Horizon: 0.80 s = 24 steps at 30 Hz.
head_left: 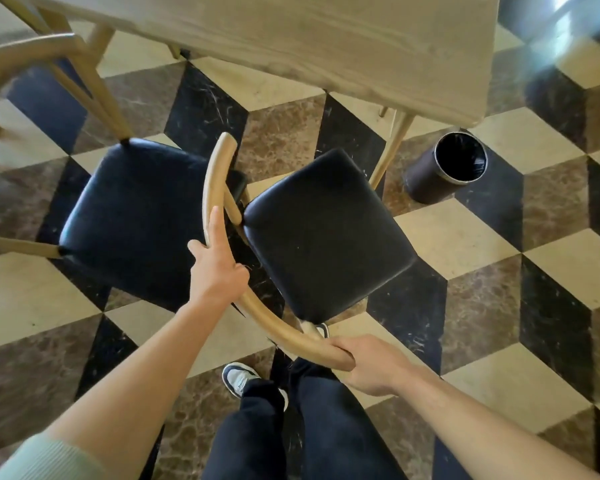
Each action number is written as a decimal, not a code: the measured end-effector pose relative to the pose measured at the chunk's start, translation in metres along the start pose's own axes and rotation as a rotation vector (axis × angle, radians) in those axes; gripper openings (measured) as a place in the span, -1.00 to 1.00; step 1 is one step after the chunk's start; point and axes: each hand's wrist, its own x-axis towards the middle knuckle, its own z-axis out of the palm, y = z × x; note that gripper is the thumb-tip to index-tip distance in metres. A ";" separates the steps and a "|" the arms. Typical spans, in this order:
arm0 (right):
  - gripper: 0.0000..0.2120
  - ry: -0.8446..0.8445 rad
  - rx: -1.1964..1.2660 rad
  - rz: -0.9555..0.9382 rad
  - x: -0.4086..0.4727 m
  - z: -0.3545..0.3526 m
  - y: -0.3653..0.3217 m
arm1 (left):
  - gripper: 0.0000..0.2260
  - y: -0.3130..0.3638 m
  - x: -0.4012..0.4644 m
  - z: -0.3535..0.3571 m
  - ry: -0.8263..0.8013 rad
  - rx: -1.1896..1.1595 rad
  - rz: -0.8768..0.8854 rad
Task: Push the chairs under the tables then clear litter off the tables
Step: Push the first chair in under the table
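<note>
A wooden chair with a black padded seat [326,233] and a curved wooden backrest [215,174] stands right in front of me, its seat short of the table edge. My left hand [219,268] grips the left side of the curved backrest, index finger stretched along the rail. My right hand [368,363] is closed around the backrest's near right end. A second chair with a black seat [132,216] stands just to the left, touching or nearly touching the first. The pale wooden table [326,39] lies beyond both chairs; no litter shows on the visible part.
A dark round waste bin [445,168] stands on the floor to the right of the table leg [390,150]. The floor is a checkered cube-pattern tile. My legs and a shoe [239,377] are below the chair back. Another chair's wooden frame [49,53] is at upper left.
</note>
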 end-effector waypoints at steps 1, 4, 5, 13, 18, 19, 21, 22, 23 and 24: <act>-0.35 0.007 -0.015 0.002 -0.003 -0.001 0.007 | -0.01 -0.003 -0.008 0.004 0.020 -0.021 -0.035; -0.36 0.042 -0.103 0.012 -0.010 -0.010 0.021 | -0.01 -0.009 -0.032 0.016 0.074 -0.111 -0.157; -0.43 0.064 -0.157 0.017 -0.011 -0.014 0.023 | -0.01 -0.012 -0.037 0.020 0.090 -0.136 -0.197; -0.86 0.314 -0.505 0.076 0.020 -0.096 0.054 | 0.08 0.015 -0.033 0.050 0.168 -0.378 -0.445; -0.79 0.381 -0.586 0.080 0.035 -0.140 0.067 | -0.04 0.031 0.000 0.043 0.074 -0.544 -0.608; -0.78 0.391 -0.581 0.088 0.037 -0.144 0.069 | -0.08 0.034 0.002 0.043 0.045 -0.589 -0.634; -0.76 0.404 -0.565 0.114 0.040 -0.153 0.073 | -0.11 0.037 0.007 0.047 0.019 -0.670 -0.667; -0.74 0.408 -0.564 0.119 0.041 -0.155 0.074 | -0.14 0.038 0.007 0.048 0.020 -0.707 -0.674; -0.73 0.408 -0.568 0.121 0.042 -0.157 0.074 | -0.17 0.038 0.009 0.050 0.026 -0.734 -0.681; -0.73 0.407 -0.570 0.122 0.042 -0.158 0.074 | -0.19 0.038 0.010 0.051 0.032 -0.751 -0.687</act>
